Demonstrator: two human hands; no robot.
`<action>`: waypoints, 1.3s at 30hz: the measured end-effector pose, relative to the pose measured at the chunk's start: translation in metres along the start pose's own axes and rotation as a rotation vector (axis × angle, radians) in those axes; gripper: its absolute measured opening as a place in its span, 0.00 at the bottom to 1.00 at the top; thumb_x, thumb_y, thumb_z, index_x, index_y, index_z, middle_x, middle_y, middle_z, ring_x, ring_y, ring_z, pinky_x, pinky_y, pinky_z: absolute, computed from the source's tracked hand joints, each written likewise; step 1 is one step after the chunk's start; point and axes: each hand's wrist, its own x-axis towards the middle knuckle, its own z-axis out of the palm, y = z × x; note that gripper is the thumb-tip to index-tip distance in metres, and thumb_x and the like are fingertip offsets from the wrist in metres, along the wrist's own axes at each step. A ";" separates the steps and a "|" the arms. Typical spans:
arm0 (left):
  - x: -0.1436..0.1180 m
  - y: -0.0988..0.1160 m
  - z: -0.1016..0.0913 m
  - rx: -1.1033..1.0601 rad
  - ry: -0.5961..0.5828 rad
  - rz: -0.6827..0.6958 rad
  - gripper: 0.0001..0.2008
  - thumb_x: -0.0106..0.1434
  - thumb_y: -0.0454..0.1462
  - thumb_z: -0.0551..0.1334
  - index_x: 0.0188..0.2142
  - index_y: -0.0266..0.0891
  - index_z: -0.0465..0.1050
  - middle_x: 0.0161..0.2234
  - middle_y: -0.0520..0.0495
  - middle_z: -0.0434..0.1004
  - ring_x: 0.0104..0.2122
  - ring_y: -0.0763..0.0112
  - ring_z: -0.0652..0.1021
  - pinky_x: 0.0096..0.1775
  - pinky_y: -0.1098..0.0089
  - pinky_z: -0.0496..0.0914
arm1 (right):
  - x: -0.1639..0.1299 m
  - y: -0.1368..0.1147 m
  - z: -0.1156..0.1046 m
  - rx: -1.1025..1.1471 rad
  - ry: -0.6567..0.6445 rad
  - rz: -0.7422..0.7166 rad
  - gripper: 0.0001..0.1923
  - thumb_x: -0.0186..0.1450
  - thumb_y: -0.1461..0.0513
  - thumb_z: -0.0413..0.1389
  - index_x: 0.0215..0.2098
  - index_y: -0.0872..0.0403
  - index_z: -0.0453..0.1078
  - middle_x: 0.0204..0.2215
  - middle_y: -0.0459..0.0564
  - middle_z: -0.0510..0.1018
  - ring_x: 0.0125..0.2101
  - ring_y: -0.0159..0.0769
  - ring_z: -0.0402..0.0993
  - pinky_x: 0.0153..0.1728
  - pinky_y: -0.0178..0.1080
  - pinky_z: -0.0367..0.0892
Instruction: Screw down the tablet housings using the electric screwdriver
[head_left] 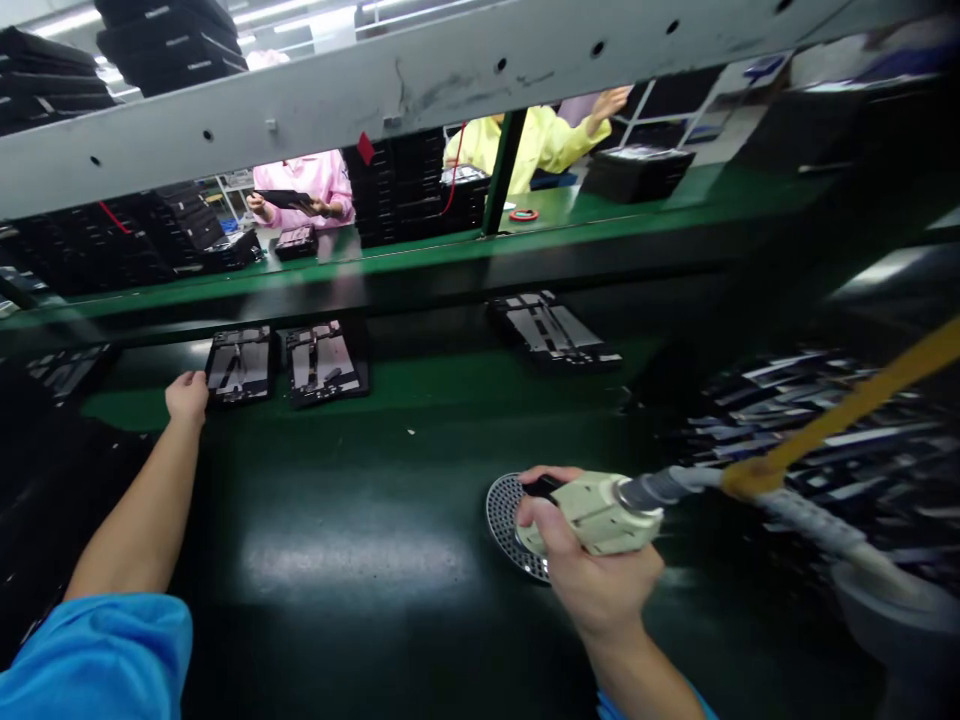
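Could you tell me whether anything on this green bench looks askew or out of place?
Nothing is clearly wrong. The far frame lies skewed against the two frames by the left hand; the right hand grips a cream tool.

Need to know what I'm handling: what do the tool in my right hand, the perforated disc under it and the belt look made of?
Tool: cream moulded plastic, matt, probably. Perforated disc: looks like metal mesh, silvery with even holes. Belt: dark green, smooth, glossy; likely rubber or PVC, given the light glare.

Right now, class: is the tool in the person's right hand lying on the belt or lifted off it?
Lifted. The right hand grips the cream tool, held above the green belt over a round perforated disc.
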 end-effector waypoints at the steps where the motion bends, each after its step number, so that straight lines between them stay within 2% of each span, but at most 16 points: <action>1: 0.005 0.002 0.009 0.068 -0.020 0.035 0.15 0.72 0.45 0.63 0.48 0.35 0.74 0.46 0.44 0.78 0.44 0.64 0.79 0.47 0.59 0.76 | 0.000 -0.001 0.000 -0.008 -0.001 -0.009 0.08 0.62 0.60 0.65 0.39 0.53 0.77 0.33 0.50 0.83 0.32 0.42 0.81 0.37 0.45 0.78; 4: 0.016 0.001 0.050 0.214 -0.153 0.066 0.15 0.70 0.44 0.65 0.48 0.35 0.75 0.49 0.43 0.77 0.48 0.61 0.78 0.51 0.55 0.75 | 0.000 -0.002 -0.001 -0.012 -0.020 -0.023 0.07 0.62 0.61 0.64 0.39 0.52 0.77 0.33 0.50 0.82 0.31 0.40 0.81 0.36 0.43 0.78; 7: 0.020 -0.007 0.098 0.312 -0.277 0.040 0.17 0.70 0.44 0.65 0.52 0.35 0.74 0.51 0.42 0.77 0.48 0.60 0.79 0.49 0.56 0.76 | -0.002 -0.002 -0.002 -0.015 -0.038 -0.030 0.08 0.63 0.60 0.63 0.41 0.51 0.76 0.34 0.49 0.82 0.33 0.40 0.81 0.39 0.43 0.78; 10: 0.019 -0.018 0.127 0.336 -0.324 0.026 0.18 0.71 0.44 0.64 0.55 0.36 0.72 0.53 0.41 0.75 0.48 0.60 0.79 0.48 0.56 0.77 | -0.004 -0.001 -0.002 -0.041 -0.046 -0.036 0.07 0.64 0.60 0.63 0.40 0.52 0.76 0.33 0.50 0.83 0.32 0.40 0.82 0.36 0.42 0.78; 13: 0.019 -0.023 0.132 0.309 -0.336 0.052 0.19 0.71 0.44 0.64 0.57 0.37 0.71 0.54 0.41 0.74 0.49 0.59 0.78 0.49 0.54 0.77 | -0.005 -0.001 -0.002 -0.055 -0.074 -0.042 0.09 0.64 0.59 0.62 0.41 0.53 0.76 0.31 0.50 0.83 0.27 0.39 0.81 0.32 0.41 0.78; 15: 0.022 -0.022 0.131 0.287 -0.346 0.071 0.20 0.71 0.44 0.63 0.58 0.37 0.71 0.55 0.40 0.74 0.50 0.59 0.78 0.50 0.54 0.77 | -0.004 -0.002 -0.003 -0.064 -0.094 -0.043 0.09 0.64 0.58 0.62 0.42 0.53 0.76 0.31 0.50 0.83 0.27 0.40 0.81 0.31 0.41 0.78; 21: 0.030 -0.012 0.147 0.217 -0.470 0.058 0.19 0.71 0.43 0.64 0.56 0.37 0.72 0.54 0.41 0.74 0.50 0.59 0.78 0.50 0.54 0.77 | -0.002 -0.003 -0.003 -0.100 -0.067 -0.048 0.09 0.64 0.57 0.62 0.39 0.53 0.76 0.30 0.51 0.84 0.28 0.41 0.82 0.33 0.42 0.78; 25: 0.019 -0.003 0.160 0.081 -0.493 0.020 0.19 0.71 0.43 0.64 0.57 0.37 0.71 0.55 0.40 0.74 0.50 0.59 0.78 0.50 0.54 0.77 | -0.003 0.003 -0.003 -0.084 -0.088 -0.058 0.08 0.65 0.58 0.62 0.41 0.51 0.76 0.31 0.49 0.83 0.29 0.40 0.82 0.37 0.43 0.78; 29: -0.003 0.011 0.155 -0.131 -0.503 0.000 0.19 0.72 0.44 0.63 0.57 0.36 0.71 0.52 0.41 0.76 0.46 0.62 0.80 0.47 0.57 0.78 | -0.002 0.008 -0.003 -0.069 -0.087 -0.053 0.07 0.65 0.59 0.62 0.41 0.50 0.75 0.32 0.48 0.83 0.32 0.40 0.83 0.40 0.43 0.78; 32: -0.032 0.017 0.136 -0.270 -0.520 -0.011 0.20 0.73 0.41 0.62 0.61 0.37 0.69 0.49 0.41 0.79 0.41 0.65 0.82 0.44 0.60 0.79 | 0.000 0.005 0.000 -0.025 -0.068 -0.055 0.07 0.64 0.59 0.63 0.41 0.50 0.75 0.33 0.47 0.83 0.32 0.40 0.83 0.40 0.43 0.78; 35: -0.078 0.012 0.106 -0.369 -0.546 -0.033 0.23 0.72 0.38 0.61 0.65 0.42 0.68 0.48 0.42 0.82 0.39 0.67 0.83 0.44 0.65 0.79 | 0.002 0.001 0.004 0.005 -0.049 -0.047 0.08 0.63 0.58 0.64 0.40 0.50 0.75 0.32 0.48 0.83 0.31 0.40 0.82 0.37 0.42 0.78; 39: -0.161 -0.014 0.068 -0.423 -0.593 -0.097 0.25 0.69 0.39 0.65 0.64 0.46 0.70 0.52 0.44 0.82 0.41 0.67 0.84 0.42 0.70 0.79 | 0.003 -0.001 0.009 0.019 -0.043 -0.030 0.09 0.63 0.56 0.64 0.38 0.51 0.76 0.32 0.49 0.83 0.32 0.40 0.82 0.36 0.41 0.77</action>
